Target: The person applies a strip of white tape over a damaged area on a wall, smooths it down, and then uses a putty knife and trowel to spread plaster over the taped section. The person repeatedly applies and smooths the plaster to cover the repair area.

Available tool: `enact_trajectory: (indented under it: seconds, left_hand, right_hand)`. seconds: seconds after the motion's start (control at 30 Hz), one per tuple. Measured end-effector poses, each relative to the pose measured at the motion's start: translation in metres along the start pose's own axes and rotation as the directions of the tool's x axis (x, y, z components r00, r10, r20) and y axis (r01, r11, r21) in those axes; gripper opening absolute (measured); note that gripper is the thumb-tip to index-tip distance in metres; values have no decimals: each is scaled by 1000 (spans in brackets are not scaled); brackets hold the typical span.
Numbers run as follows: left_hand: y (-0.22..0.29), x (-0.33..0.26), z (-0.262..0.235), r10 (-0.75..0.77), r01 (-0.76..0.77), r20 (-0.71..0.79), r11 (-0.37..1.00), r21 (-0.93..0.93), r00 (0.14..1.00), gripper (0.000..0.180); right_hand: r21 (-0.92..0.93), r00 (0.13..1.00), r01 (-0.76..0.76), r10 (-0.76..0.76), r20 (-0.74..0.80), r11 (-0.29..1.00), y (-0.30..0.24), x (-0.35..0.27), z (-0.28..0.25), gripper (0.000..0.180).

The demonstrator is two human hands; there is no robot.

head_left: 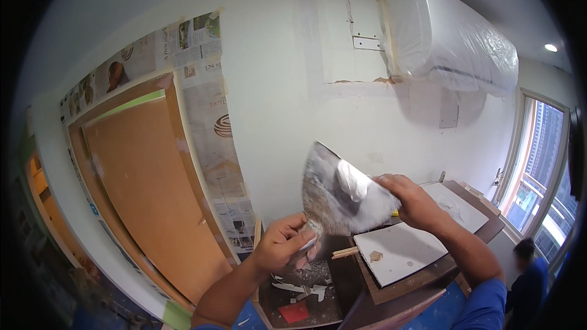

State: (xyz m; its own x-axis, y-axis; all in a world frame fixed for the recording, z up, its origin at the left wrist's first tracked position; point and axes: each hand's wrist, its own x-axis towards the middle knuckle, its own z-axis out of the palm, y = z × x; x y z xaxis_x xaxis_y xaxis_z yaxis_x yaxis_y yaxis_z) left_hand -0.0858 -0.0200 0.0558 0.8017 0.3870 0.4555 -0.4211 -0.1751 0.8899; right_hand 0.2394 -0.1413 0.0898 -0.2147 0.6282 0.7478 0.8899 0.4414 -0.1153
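Observation:
A wide, fan-shaped putty knife [327, 192] tilts upward in front of me, its grey blade crusted and smeared. White putty [353, 182] lies in a lump on the blade. My left hand [286, 241] is closed round its handle at the lower end. Beside the blade's right edge is my right hand [419, 200], fingers curled and closed. What it grips is hidden, though a small yellow piece [395, 213] shows just below it. Behind both hands stands the white wall [269, 116].
Below is a dark cabinet [382, 293] with white boards [400, 250] on top and debris plus a red piece [294, 311] in its open part. A wooden door [153, 195] edged with newspaper [211, 110], a plastic-wrapped air conditioner [452, 36], a window [538, 159] and another person [531, 281] surround me.

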Motion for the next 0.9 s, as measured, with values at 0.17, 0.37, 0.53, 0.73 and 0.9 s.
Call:
enact_trajectory:
  seconds: [0.17, 0.37, 0.53, 0.73, 0.9]
  left_hand:
    - [-28, 30, 4, 647, -330, 51, 318, 889, 761, 30]
    - [-57, 27, -9, 540, -328, 318, -81, 941, 780, 58]
    - [-56, 9, -44, 126, -18, -153, 825, 565, 980, 32]
    - [-29, 15, -14, -121, 172, 141, 875, -452, 983, 32]
    - [-12, 13, -10, -70, 76, 29, 944, -322, 997, 31]
  right_hand:
    - [943, 836, -303, 437, 333, -140, -25, -10, 5, 33]
    - [919, 816, -152, 479, 324, -363, -30, -12, 17, 36]
    - [985, 904, -57, 428, -19, 163, -48, 12, -11, 36]
    - [338, 965, 245, -194, -178, 909, -29, 27, 2, 70]
    - [72, 987, 155, -157, 27, 985, -17, 41, 7, 75]
